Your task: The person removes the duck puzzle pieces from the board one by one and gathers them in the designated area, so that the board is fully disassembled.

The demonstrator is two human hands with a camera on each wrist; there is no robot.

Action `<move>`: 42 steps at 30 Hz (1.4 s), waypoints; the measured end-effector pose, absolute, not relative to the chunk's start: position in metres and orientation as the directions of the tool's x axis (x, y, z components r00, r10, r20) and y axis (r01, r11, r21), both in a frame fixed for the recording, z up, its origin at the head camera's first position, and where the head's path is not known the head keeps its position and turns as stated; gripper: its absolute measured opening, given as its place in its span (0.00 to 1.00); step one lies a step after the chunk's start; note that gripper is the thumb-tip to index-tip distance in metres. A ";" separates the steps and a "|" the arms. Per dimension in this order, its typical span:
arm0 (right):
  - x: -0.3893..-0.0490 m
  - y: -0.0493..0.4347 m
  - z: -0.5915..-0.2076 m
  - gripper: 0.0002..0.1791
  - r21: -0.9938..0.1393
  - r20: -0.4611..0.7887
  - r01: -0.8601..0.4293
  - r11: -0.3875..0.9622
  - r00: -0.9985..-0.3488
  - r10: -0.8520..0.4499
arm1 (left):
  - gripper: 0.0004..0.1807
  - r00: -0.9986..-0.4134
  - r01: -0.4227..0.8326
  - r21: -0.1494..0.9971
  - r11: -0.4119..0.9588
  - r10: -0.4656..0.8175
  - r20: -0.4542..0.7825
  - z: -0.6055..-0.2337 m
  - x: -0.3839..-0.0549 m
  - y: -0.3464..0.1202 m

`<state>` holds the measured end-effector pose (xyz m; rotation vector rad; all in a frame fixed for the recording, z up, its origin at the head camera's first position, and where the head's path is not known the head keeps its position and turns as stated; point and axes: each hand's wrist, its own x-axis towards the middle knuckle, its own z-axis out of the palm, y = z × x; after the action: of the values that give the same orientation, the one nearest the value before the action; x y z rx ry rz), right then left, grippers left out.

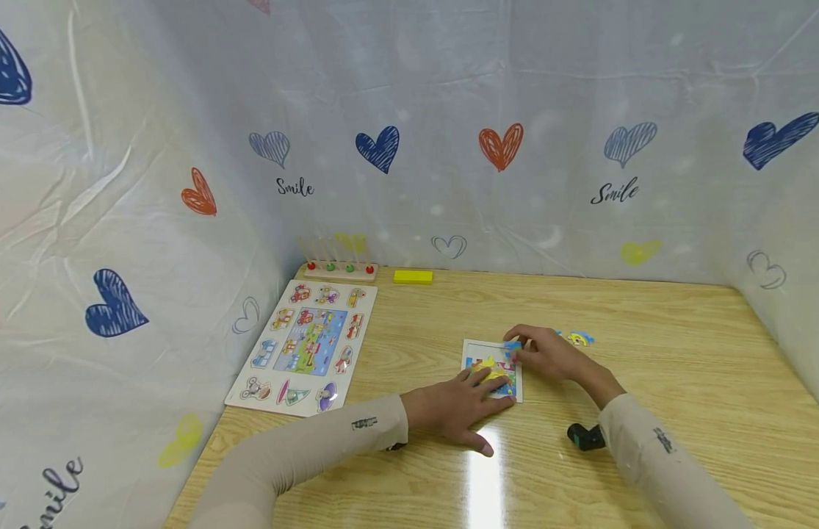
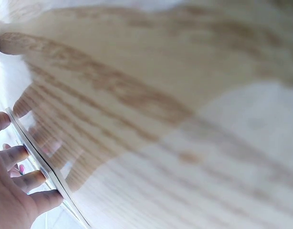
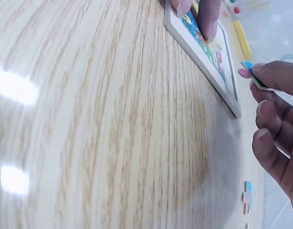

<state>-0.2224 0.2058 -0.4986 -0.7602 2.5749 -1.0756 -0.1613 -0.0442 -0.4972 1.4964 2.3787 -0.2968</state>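
A small jigsaw puzzle in a white frame (image 1: pixel 471 354) lies on the table, its lower part filled with colourful pieces. My left hand (image 1: pixel 457 408) rests with spread, straight fingers across the puzzle's lower part. In the left wrist view its fingertips (image 2: pixel 50 200) press at the frame's edge. My right hand (image 1: pixel 556 355) is at the frame's upper right corner and pinches a blue puzzle piece (image 1: pixel 513 345) between thumb and finger. The right wrist view shows this puzzle piece (image 3: pixel 251 70), blue and pink, held just above the frame's far end.
Loose puzzle pieces (image 1: pixel 579 338) lie right of the right hand. On the left lies a large picture board (image 1: pixel 363 294) with vehicle and toy shapes. Behind it stand a wooden peg stand (image 1: pixel 339 275) with beads and a yellow block (image 1: pixel 413 277). Patterned curtains border the table.
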 end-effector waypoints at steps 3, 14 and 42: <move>-0.222 0.208 -0.498 0.14 -0.719 -0.020 -0.369 0.589 -0.836 -0.548 | 0.50 -0.405 0.904 -0.020 0.427 0.840 -0.362 -0.497 -0.161 -0.044; -0.219 0.214 -0.496 0.15 -0.725 0.014 -0.376 0.577 -0.845 -0.534 | 0.50 -0.405 0.905 -0.025 0.424 0.843 -0.354 -0.496 -0.160 -0.045; -0.205 0.236 -0.503 0.13 -0.736 0.026 -0.338 0.586 -0.880 -0.475 | 0.50 -0.412 0.901 -0.019 0.434 0.840 -0.354 -0.492 -0.160 -0.043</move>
<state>-0.2050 0.2362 -0.5034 -0.6829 2.6402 -1.1704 -0.1596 -0.0432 -0.4924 1.5019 2.3987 -0.2986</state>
